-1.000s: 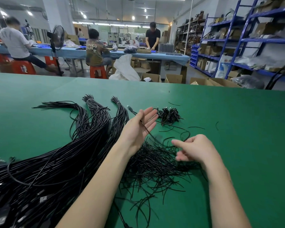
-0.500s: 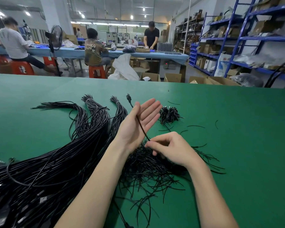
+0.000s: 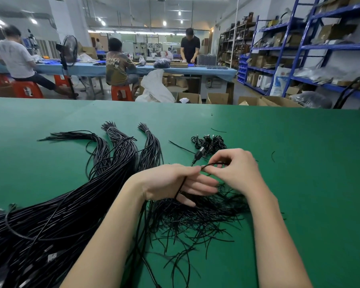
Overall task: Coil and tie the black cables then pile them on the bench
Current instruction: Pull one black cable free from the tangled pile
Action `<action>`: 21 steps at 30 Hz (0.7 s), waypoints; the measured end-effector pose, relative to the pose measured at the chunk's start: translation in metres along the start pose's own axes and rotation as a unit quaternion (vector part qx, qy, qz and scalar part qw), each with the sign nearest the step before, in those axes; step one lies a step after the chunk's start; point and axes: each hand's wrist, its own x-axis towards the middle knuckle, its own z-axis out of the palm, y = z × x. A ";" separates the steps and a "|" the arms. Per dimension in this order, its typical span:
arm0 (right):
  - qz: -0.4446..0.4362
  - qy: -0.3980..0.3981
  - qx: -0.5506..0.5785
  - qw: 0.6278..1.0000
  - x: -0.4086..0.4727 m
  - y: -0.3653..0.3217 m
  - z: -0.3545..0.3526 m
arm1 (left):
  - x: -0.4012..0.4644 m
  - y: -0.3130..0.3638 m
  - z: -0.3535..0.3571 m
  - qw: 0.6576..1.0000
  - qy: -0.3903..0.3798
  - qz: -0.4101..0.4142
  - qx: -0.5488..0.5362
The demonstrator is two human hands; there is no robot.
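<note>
Hands are meeting above the green worktop [image 3: 279, 163] — left hand [image 3: 170, 183] is gripping a black cable [image 3: 213, 164], right hand [image 3: 235, 169] is pinching its loop, over loose ties [image 3: 195, 221].

The bench [image 3: 279, 163] is plain green. Every cable [image 3: 50, 225] heaped at its left is black, with pale bands [image 3: 147, 131] round the far bundle ends. The loose ties [image 3: 195, 221] near its middle are black too. Beyond the bench stand orange-red stools [image 3: 27, 89], a light blue table [image 3: 87, 68], blue shelving [image 3: 308, 38], brown boxes [image 3: 217, 98] and a white sack [image 3: 156, 88].
</note>
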 end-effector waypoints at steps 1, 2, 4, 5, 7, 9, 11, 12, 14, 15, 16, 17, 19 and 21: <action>-0.010 0.013 -0.016 1.000 0.002 -0.001 -0.003 | 0.002 -0.001 0.000 1.000 0.016 -0.012 0.019; -0.024 0.030 -0.029 0.999 0.003 -0.003 -0.007 | 0.005 -0.001 0.001 0.999 0.038 -0.017 0.030; -0.055 0.052 -0.025 0.997 0.004 -0.009 -0.013 | 0.011 -0.002 0.003 0.996 0.087 -0.007 0.033; -0.074 0.041 -0.001 0.996 0.003 -0.013 -0.016 | 0.014 -0.003 0.004 0.994 0.111 0.006 0.026; -0.107 -0.018 0.070 0.992 0.002 -0.021 -0.019 | 0.018 -0.005 0.003 0.988 0.147 0.045 -0.017; -0.121 -0.083 0.114 0.983 0.000 -0.024 -0.018 | 0.019 -0.004 0.000 0.977 0.166 0.094 -0.092; -0.102 -0.167 0.139 0.971 -0.001 -0.023 -0.013 | 0.018 -0.001 -0.003 0.961 0.167 0.143 -0.169; -0.081 -0.214 0.157 0.961 -0.001 -0.023 -0.010 | 0.018 0.000 -0.005 0.951 0.154 0.164 -0.210; -0.040 -0.289 0.195 0.936 -0.003 -0.021 -0.004 | 0.016 0.001 -0.007 0.934 0.113 0.193 -0.277; -0.026 -0.311 0.211 0.926 -0.004 -0.020 -0.001 | 0.016 0.002 -0.006 0.927 0.097 0.205 -0.299; -0.015 -0.327 0.220 0.919 -0.004 -0.018 0.001 | 0.015 0.002 -0.006 0.920 0.085 0.217 -0.316; -0.003 -0.343 0.223 0.912 -0.005 -0.015 0.004 | 0.014 0.002 -0.006 0.914 0.076 0.230 -0.326; 0.025 -0.380 0.224 0.897 -0.006 -0.008 0.007 | 0.012 0.002 -0.007 0.908 0.062 0.250 -0.331; 0.041 -0.405 0.236 0.883 -0.009 0.000 0.010 | 0.007 0.003 -0.010 0.908 0.035 0.254 -0.331</action>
